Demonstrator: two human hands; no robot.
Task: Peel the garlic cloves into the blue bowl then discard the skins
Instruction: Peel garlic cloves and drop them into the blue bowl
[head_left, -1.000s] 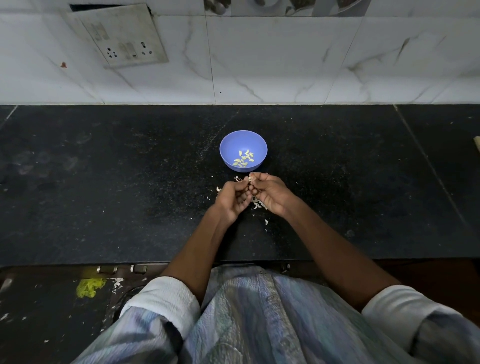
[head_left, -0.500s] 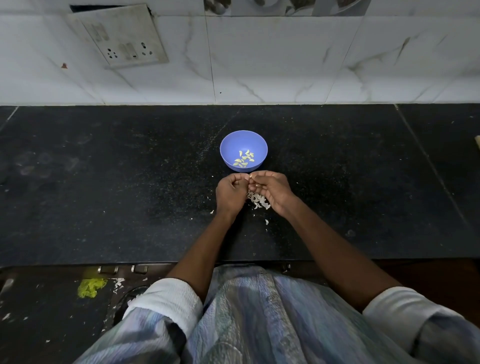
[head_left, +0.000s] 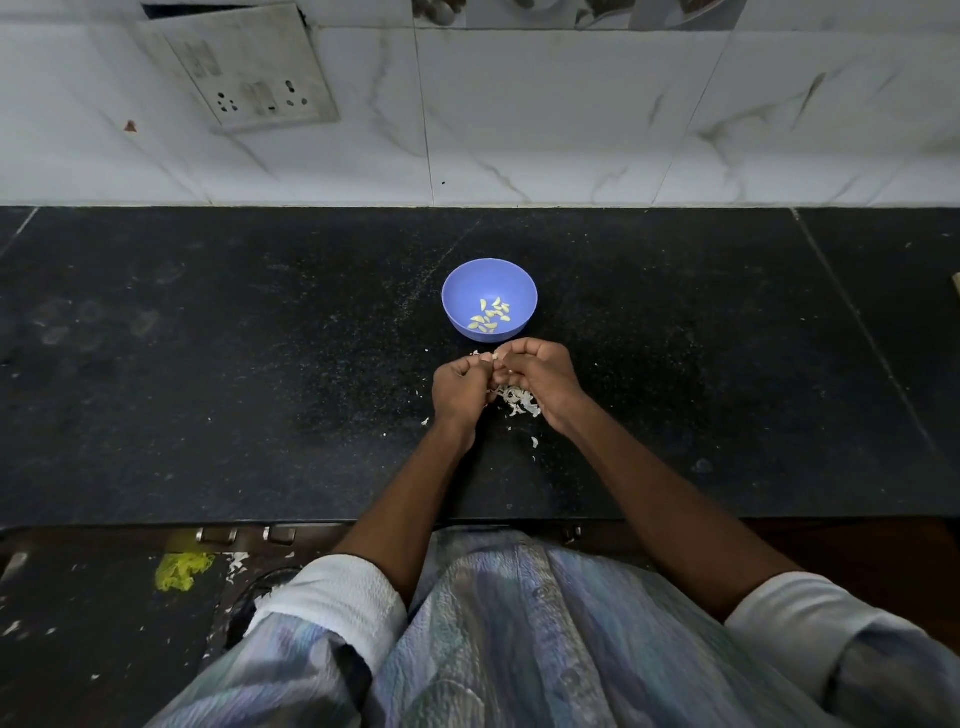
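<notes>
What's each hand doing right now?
Left hand: fingers curled, pinching a small pale garlic clove.
Right hand: fingers curled, pinching the same clove.

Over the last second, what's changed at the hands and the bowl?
Both hands, left hand and right hand, edged away from the person toward the bowl, exposing more of the skins beneath them. They keep working a clove pinched between their fingertips. The bowl and its peeled cloves stayed put.
</notes>
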